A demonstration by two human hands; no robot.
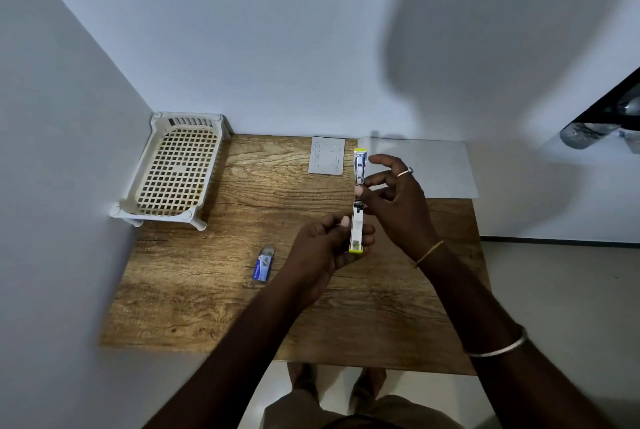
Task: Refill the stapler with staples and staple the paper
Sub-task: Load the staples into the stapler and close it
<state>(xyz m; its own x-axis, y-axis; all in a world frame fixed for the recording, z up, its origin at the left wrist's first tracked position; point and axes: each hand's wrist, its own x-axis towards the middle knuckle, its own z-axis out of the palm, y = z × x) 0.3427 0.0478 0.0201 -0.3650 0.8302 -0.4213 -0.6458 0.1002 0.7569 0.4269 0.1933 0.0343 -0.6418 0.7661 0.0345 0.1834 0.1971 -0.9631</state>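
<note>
- Two hands held the stapler in the air above the counter, unfolded flat into one long line from 12 to 6 o'clock, so I judged the refill step was in hand.
- The left hand had its grip closed round the 6 o'clock half, thumb on top and fingers under. This probably kept the body steady and the open channel facing up.
- The right hand pinched the stapler near the middle with thumb and forefinger, while the other fingers stood spread. Whether a strip of staples was between those fingertips was too small to tell.
- The staple box lay on the counter at 8 o'clock of the hands, near them, one end seemingly open, so more staples were in easy reach.
- The paper lay flat at 1 o'clock by the wall, not yet stapled as far as I could see. A small card lay at 11 o'clock.
- A white basket stood in the corner at 10 o'clock, well apart.
</note>
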